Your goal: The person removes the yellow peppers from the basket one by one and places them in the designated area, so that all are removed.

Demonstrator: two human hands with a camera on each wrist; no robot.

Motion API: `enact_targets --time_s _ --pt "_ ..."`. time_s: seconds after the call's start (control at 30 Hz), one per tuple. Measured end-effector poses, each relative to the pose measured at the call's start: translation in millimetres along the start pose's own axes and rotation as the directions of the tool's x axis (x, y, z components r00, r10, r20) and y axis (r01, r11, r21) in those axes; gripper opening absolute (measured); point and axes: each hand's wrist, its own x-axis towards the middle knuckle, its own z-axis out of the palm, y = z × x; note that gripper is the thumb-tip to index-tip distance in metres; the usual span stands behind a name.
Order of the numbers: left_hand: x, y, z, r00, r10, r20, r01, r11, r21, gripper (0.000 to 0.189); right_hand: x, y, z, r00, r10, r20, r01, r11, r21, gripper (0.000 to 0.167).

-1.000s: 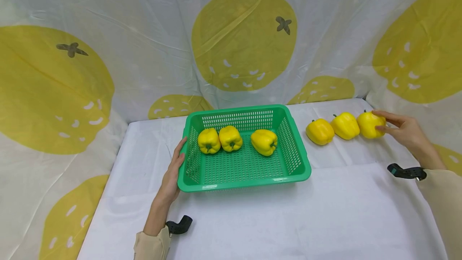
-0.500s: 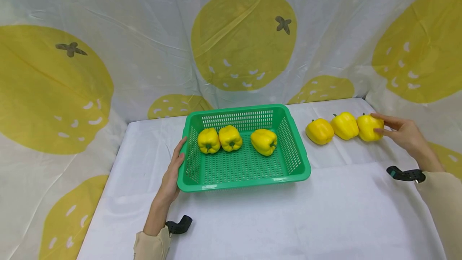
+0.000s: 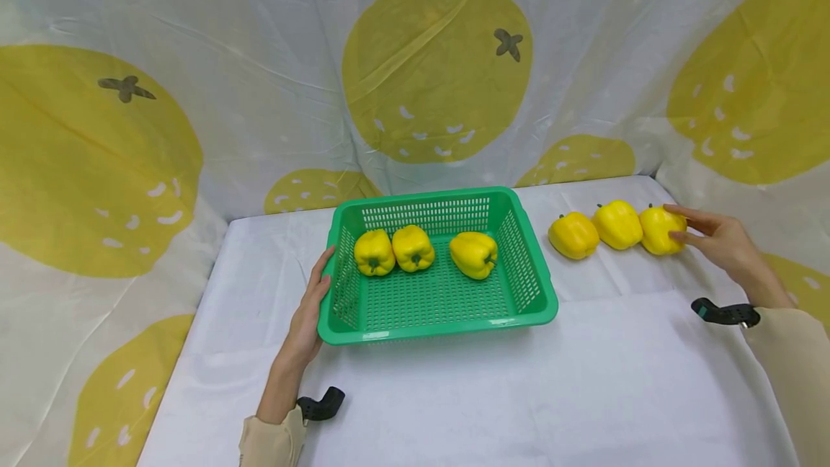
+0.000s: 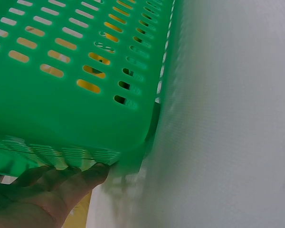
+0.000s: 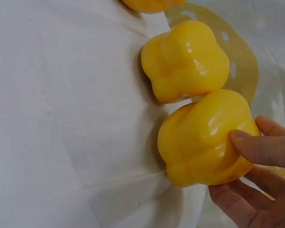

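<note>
A green plastic basket with slotted walls holds three yellow bell peppers, one of them a pepper set apart on the right. My left hand lies along the basket's left side; in the left wrist view its straight fingers touch the wall. On the right, my right hand pinches the rightmost yellow bell pepper between thumb and fingers. That pepper sits right up against a second pepper. A third pepper lies at the left end of this row.
A white cloth covers the table. Behind it and at both sides hangs a pale curtain printed with big yellow fruit. Each wrist wears a black camera mount, such as the right mount.
My right hand has shifted slightly left with the rightmost pepper, bringing it closer against its neighbour. The left hand and basket have stayed in place.
</note>
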Motion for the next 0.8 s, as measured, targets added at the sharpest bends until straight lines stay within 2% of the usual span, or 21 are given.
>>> enact_targets --time_s 0.37,0.53,0.8 --pt "0.2 -0.6 -0.3 1.0 0.0 0.002 0.0 1.0 -0.005 0.053 6.5 0 0 1.0 0.012 0.013 -0.012 1.0 0.001 0.062" --pt "0.3 0.1 -0.1 1.0 0.003 0.004 -0.003 1.0 -0.001 0.053 7.7 1 1 0.999 0.004 0.042 -0.004 1.0 0.003 0.062" --pt "-0.5 -0.3 -0.3 1.0 -0.004 0.003 0.004 1.0 0.006 0.054 13.6 1 2 0.997 -0.013 0.073 0.015 0.999 -0.037 0.064"
